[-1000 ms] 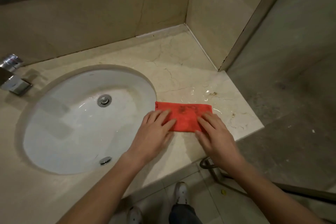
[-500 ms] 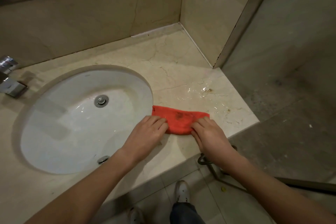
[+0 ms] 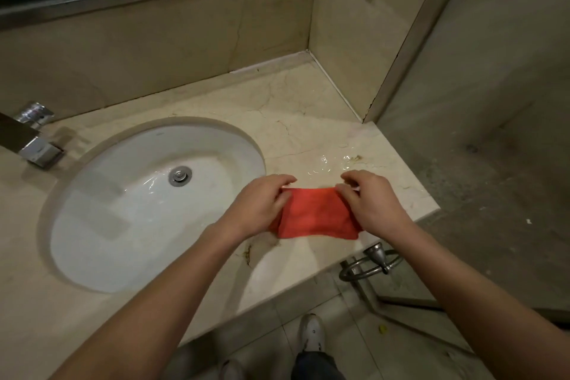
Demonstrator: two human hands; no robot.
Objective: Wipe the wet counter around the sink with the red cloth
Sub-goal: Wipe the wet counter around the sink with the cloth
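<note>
You have lifted the red cloth [image 3: 314, 214] off the tabletop [image 3: 308, 120]; a second ago it lay flat under both palms. Now your left hand [image 3: 262, 207] and right hand [image 3: 370, 203] each pinch a top corner at frame centre-right. The puddle [image 3: 336, 163] just above remains, so wiping isn't finished.

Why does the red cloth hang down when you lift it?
Probably because it's soft and floppy: the red cloth sags between the left hand and right hand pinching its top corners. It looks light. It may be damp from the puddle.
</note>
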